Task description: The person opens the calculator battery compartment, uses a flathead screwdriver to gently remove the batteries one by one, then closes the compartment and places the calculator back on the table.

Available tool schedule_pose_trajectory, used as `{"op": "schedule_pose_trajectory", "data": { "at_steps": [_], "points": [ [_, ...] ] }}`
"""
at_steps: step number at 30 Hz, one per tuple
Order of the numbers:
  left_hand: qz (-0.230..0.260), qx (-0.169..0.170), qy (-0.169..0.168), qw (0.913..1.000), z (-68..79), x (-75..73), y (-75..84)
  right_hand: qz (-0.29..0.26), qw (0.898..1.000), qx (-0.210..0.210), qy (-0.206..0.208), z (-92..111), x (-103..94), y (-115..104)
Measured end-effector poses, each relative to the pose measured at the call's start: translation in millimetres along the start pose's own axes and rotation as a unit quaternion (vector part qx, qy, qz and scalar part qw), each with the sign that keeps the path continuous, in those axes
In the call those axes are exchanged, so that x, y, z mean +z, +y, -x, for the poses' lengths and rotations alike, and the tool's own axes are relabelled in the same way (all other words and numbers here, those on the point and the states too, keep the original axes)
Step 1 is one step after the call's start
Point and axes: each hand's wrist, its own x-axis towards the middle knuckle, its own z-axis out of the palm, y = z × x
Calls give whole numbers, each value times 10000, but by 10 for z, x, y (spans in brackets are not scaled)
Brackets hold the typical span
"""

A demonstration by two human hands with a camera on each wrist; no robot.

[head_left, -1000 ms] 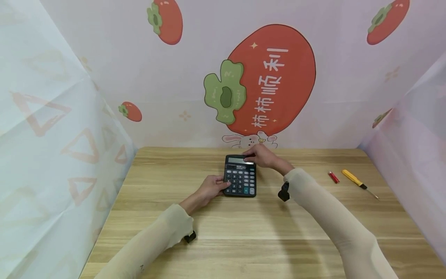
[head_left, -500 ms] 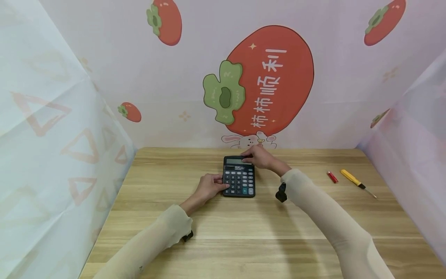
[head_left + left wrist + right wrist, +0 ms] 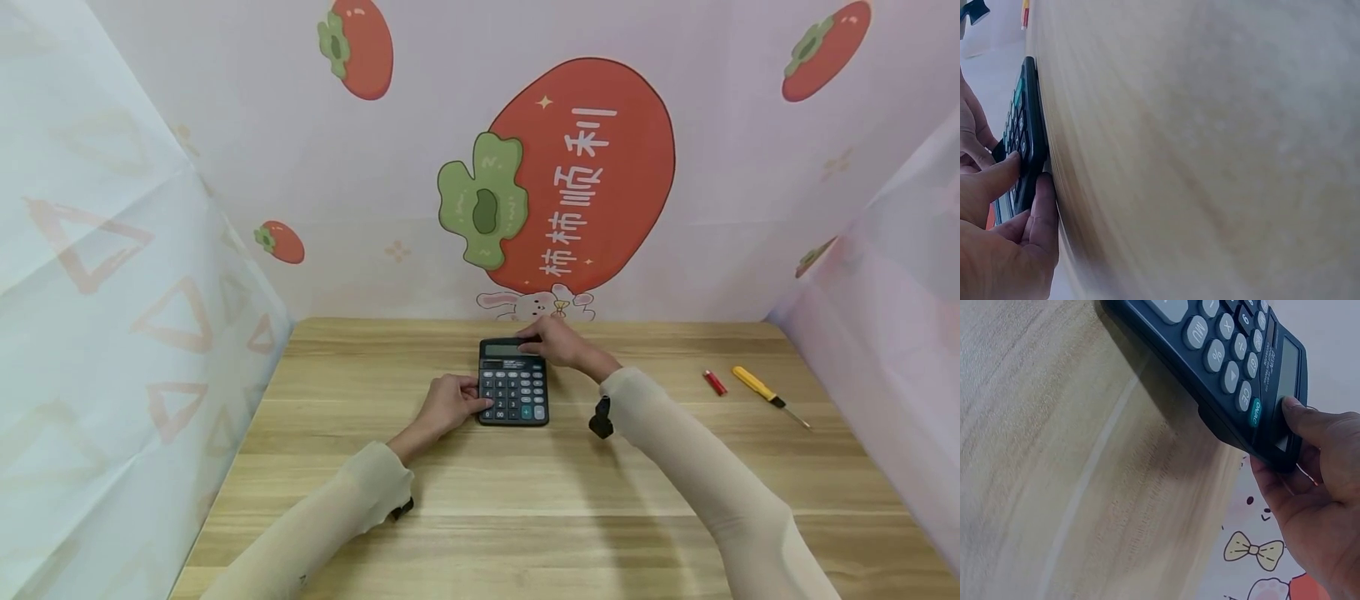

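A dark calculator (image 3: 513, 383) with pale and black keys lies near the back middle of the table, its screen toward the wall. My left hand (image 3: 448, 404) pinches its lower left edge, thumb on the keys and fingers against the side and underside, as the left wrist view shows on the calculator (image 3: 1034, 128). At the top right corner my right hand (image 3: 558, 343) grips it. In the right wrist view, the right thumb (image 3: 1300, 419) presses on the screen area, with the other fingers behind the top edge. The fingertips behind it are hidden.
A red lighter (image 3: 715, 382) and a screwdriver (image 3: 765, 393) with a yellow handle lie to the right on the wooden table (image 3: 480, 525). A printed backdrop (image 3: 420, 167) stands along the back edge, and patterned sheets hang at both sides.
Both hands keep their hold on the calculator. The bright glare on its screen has faded to a darker look, and the whole head view has shifted slightly.
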Motion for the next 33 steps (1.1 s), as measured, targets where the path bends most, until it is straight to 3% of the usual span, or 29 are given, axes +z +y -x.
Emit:
{"op": "schedule_pose_trajectory", "data": {
  "at_steps": [11, 22, 33],
  "points": [
    [-7, 26, 40, 10000, -1, -4, 4, 103, 9998, 25, 160, 8, 101, 76],
    [-183, 121, -5, 9998, 11, 6, -4, -8, 9998, 176, 68, 38, 155, 136],
    [-211, -53, -30, 9998, 49, -23, 50, -51, 9989, 457, 107, 112, 163, 121]
  ]
}}
